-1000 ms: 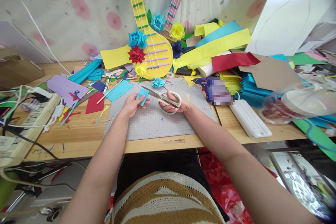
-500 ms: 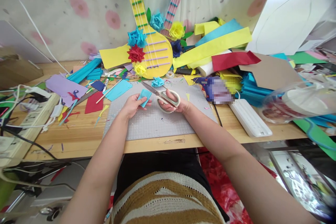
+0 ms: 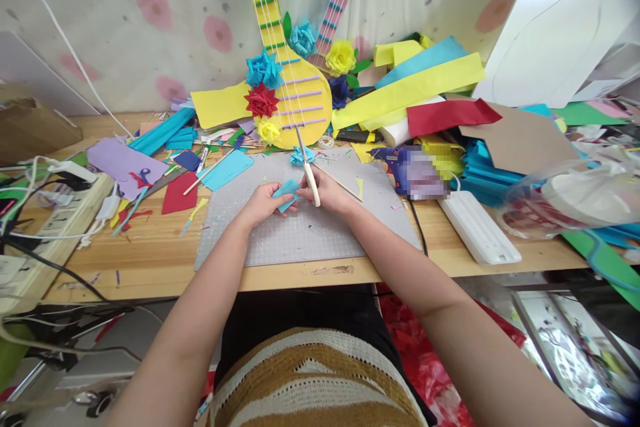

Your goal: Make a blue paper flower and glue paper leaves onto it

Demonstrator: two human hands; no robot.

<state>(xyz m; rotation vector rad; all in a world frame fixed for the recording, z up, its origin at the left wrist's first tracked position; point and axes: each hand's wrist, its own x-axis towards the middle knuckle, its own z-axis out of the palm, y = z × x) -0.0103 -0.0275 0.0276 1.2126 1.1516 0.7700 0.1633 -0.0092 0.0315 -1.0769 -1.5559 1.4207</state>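
Observation:
My left hand [image 3: 266, 205] pinches a small folded piece of light blue paper [image 3: 287, 195] above the cutting mat [image 3: 260, 243]. Scissors with cream handles [image 3: 312, 185] are in my right hand [image 3: 327, 192], blades pointing away from me and seen edge-on. The fingertips of that hand reach the right edge of the blue paper. Just behind the scissors lies a blue paper flower [image 3: 303, 156] on a thin stick [image 3: 340, 183].
A yellow paper guitar [image 3: 305, 103] with paper flowers leans at the back. Right of the mat are a glue gun [image 3: 393, 163] and a white power strip [image 3: 480, 227]. Paper scraps, a purple sheet [image 3: 123, 163] and another power strip [image 3: 60, 233] lie on the left.
My right hand has turned the scissors from slanting left to pointing away, and its fingertips have come to the blue paper. My left hand has shifted slightly right.

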